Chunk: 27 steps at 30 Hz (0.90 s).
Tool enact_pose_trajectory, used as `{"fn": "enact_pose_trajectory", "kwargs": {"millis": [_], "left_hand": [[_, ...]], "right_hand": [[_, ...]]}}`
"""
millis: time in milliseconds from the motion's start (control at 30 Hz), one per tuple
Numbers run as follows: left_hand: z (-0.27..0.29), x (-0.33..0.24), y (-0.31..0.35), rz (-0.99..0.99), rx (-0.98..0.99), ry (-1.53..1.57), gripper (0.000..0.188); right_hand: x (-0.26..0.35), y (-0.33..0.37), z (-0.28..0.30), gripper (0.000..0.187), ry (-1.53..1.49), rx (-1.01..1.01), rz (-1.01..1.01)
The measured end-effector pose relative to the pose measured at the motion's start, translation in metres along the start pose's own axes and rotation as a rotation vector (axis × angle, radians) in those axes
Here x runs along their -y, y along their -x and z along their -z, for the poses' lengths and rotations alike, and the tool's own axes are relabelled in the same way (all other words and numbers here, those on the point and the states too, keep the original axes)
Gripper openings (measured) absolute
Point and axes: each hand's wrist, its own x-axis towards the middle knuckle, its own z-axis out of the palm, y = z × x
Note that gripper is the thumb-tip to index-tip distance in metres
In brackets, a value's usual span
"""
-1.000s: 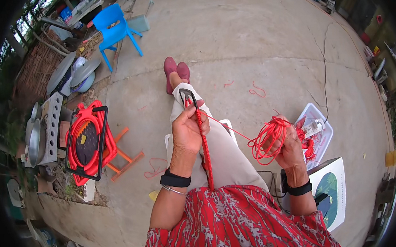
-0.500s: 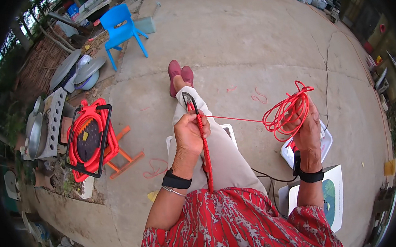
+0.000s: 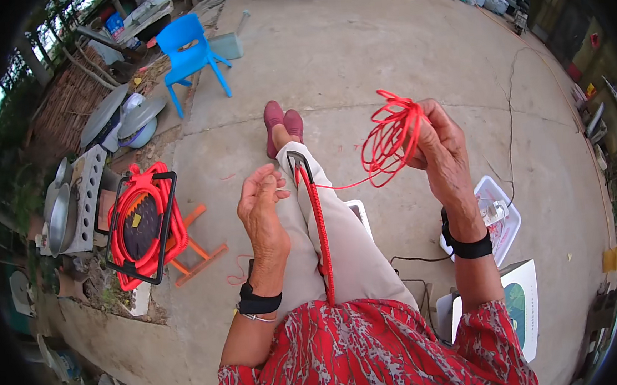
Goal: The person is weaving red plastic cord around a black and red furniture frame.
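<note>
A looped bundle of thin red cord [image 3: 392, 142] is pinched in my right hand [image 3: 443, 147], raised to the right of my legs. One strand runs left from it to a dark metal frame [image 3: 297, 159] with a red cord-wrapped bar [image 3: 321, 234]. That bar lies along my lap, pointing away from me, its near end at my shirt. My left hand [image 3: 263, 206] is off the bar, just left of it, with empty fingers apart and slightly curled. How the strand is fastened at the bar is too small to tell.
At left, a black frame wound with thick red material [image 3: 143, 225] rests on an orange stand [image 3: 197, 250]. A blue chair [image 3: 188, 54] stands far left. To my right are a white tray [image 3: 506, 211] with things in it and a white box [image 3: 520, 299]. A dark cable [image 3: 510, 128] crosses the concrete.
My left hand has let go of the bar and moved left, its fingers opening. My right hand has moved up and left with the cord bundle, and the strand now hangs slacker.
</note>
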Motion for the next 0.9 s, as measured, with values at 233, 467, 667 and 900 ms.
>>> {"fn": "enact_pose_trajectory", "kwargs": {"millis": [233,467,667,900], "left_hand": [[-0.016,-0.071,-0.014,-0.482,0.021,-0.319,0.038],[-0.008,-0.046,-0.049,-0.181,0.305,-0.23,0.032],[0.003,-0.023,-0.064,0.139,0.289,0.026,0.032],[0.019,0.005,-0.067,-0.014,-0.116,-0.039,0.026]], "right_hand": [[-0.022,-0.061,-0.067,0.025,0.402,0.45,0.141],[-0.053,-0.088,-0.08,0.022,0.601,0.655,0.153],[-0.081,-0.093,-0.075,0.026,0.496,0.668,-0.035],[-0.11,-0.079,-0.063,0.028,0.453,0.267,0.13]]}}
